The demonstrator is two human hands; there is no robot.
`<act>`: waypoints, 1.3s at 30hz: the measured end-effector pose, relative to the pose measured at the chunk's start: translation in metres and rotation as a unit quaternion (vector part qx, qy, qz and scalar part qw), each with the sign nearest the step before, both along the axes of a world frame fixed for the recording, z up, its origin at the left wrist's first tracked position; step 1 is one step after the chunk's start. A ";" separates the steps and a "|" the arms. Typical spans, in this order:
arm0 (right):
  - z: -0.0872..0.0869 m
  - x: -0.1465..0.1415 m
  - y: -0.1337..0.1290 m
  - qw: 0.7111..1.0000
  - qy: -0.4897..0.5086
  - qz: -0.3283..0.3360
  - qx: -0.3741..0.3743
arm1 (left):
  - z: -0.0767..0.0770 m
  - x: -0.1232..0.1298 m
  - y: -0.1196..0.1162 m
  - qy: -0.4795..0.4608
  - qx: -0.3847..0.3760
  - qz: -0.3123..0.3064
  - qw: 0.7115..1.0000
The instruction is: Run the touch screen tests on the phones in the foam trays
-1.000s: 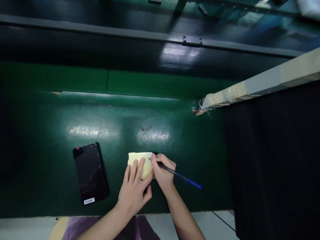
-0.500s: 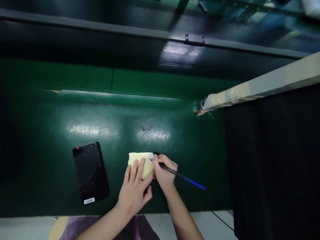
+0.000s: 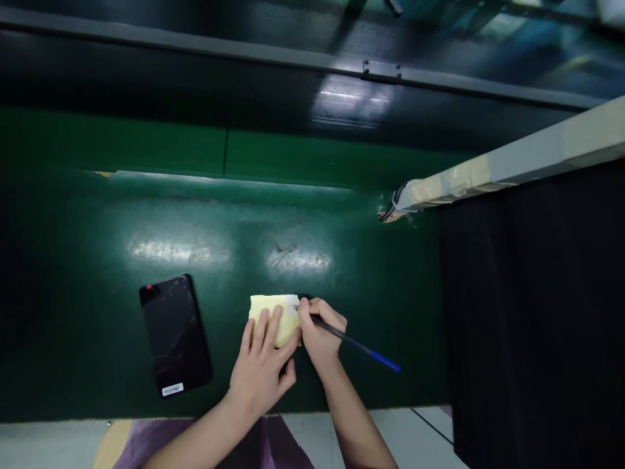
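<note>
A yellow sticky note pad [image 3: 263, 302] lies on the green table [image 3: 342, 273] in front of me. My left hand [image 3: 263, 365] rests flat across its lower part, fingers stretched out and apart. In my right hand [image 3: 323, 332] a pen [image 3: 359, 345] with a dark barrel and blue end is pinched, its tip at the pad's upper right corner. Some dark marks show near the tip, too small to read. To the left lies a black smartphone [image 3: 176, 335], screen up, slightly tilted, with a white label at its lower edge and a red mark at its top.
A pale post [image 3: 498, 170] wrapped in tape slants in from the right, its foot at the table with a cable [image 3: 390, 210] beside it. A black panel [image 3: 532, 312] stands at the right. A metal rail [image 3: 195, 49] runs along the back.
The view has shifted very slightly. Both hands stay in place on the pad, and the pen keeps nearly the same position at its upper right corner.
</note>
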State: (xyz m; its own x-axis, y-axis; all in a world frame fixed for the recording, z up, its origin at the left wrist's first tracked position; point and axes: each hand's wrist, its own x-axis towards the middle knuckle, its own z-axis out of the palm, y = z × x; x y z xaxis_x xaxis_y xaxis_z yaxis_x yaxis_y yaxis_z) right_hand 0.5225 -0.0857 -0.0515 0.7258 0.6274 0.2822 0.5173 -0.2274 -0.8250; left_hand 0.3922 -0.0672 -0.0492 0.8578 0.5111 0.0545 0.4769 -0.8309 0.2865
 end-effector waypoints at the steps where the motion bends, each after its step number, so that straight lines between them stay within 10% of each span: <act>1: 0.000 0.000 0.000 1.000 0.002 0.003 0.000 | 0.000 0.000 0.000 0.000 -0.001 0.001 1.000; 39: -0.004 0.001 -0.003 1.000 0.016 -0.006 0.003 | 0.001 0.001 0.001 0.000 0.000 0.006 1.000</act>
State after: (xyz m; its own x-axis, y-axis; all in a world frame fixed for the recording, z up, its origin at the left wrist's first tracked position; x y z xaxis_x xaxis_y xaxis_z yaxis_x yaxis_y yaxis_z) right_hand 0.5232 -0.0887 -0.0553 0.7419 0.6171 0.2622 0.4874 -0.2278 -0.8430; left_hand 0.3930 -0.0665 -0.0479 0.8518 0.5210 0.0544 0.4864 -0.8252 0.2872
